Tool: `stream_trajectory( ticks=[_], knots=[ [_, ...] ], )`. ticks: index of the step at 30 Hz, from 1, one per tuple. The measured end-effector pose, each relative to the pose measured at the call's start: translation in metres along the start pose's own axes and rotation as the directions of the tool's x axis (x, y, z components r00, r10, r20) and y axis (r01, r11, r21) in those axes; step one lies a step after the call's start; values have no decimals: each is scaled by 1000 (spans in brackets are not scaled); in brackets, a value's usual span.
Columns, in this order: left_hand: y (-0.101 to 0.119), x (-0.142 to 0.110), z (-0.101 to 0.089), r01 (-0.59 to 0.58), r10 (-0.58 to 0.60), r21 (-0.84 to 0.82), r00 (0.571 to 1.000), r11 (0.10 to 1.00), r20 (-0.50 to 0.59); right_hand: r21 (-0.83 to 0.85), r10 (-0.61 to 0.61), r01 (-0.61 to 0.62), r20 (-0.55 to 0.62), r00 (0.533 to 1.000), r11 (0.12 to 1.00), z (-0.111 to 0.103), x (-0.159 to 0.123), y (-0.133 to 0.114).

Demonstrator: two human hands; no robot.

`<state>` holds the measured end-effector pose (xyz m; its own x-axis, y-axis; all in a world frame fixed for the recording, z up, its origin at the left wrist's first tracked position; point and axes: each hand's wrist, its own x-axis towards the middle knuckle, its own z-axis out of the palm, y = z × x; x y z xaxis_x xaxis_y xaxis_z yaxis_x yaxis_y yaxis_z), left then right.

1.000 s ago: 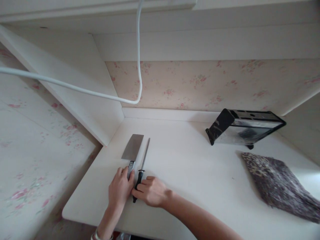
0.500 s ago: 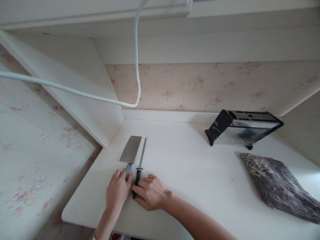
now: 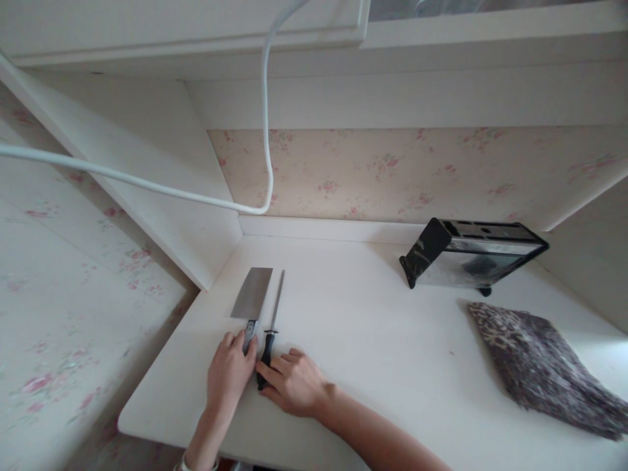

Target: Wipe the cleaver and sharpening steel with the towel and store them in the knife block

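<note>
A cleaver (image 3: 252, 293) with a broad steel blade lies on the white tabletop (image 3: 353, 314), its blade pointing away from me. My left hand (image 3: 229, 369) is closed around the cleaver's grey handle. Just right of it, roughly parallel, is a sharpening steel (image 3: 277, 297) with a thin metal rod, a small guard and a black handle. My right hand (image 3: 293, 383) has its fingers closed on that black handle, resting low at the table. The two hands are side by side, and the fingers hide part of both handles.
A black-framed knife block (image 3: 473, 252) with clear sides stands at the back right. In front of it lies a brown-grey furry cloth (image 3: 544, 366). A white cable (image 3: 267, 131) hangs across the upper left, below a white cabinet (image 3: 186, 26). A side panel (image 3: 147, 157) borders the left.
The view has shifted slightly. Both hands keep their grips, and the cleaver and sharpening steel stay essentially where they were on the table.
</note>
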<state>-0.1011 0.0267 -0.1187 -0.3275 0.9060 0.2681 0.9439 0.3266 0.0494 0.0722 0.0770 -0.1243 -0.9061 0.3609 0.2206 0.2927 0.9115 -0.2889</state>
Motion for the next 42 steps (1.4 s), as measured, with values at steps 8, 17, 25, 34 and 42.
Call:
stream_trajectory(
  ticks=[8, 17, 25, 34, 42],
  knots=[
    [-3, 1, 3, 61, -61, -8, 998, 998, 33, 8, 10, -9, -21, 1000, 1000, 4, 1, 1],
    [-2, -2, 6, 62, -62, 5, 998, 998, -7, 71, 51, -48, -31, 998, 996, 4, -5, 2],
    [10, -2, -10, 105, -111, -69, 989, 992, -96, 157, 77, -79, 22, 997, 984, -2, -8, 6],
    [74, -11, -48, -120, 129, -467, 992, 876, -14, 679, 565, -525, 193, 802, 513, -75, -77, 59],
    [169, 32, -75, -365, 438, -704, 895, 609, -85, 882, 939, -407, -316, -133, 239, -239, -188, 197]
  ],
)
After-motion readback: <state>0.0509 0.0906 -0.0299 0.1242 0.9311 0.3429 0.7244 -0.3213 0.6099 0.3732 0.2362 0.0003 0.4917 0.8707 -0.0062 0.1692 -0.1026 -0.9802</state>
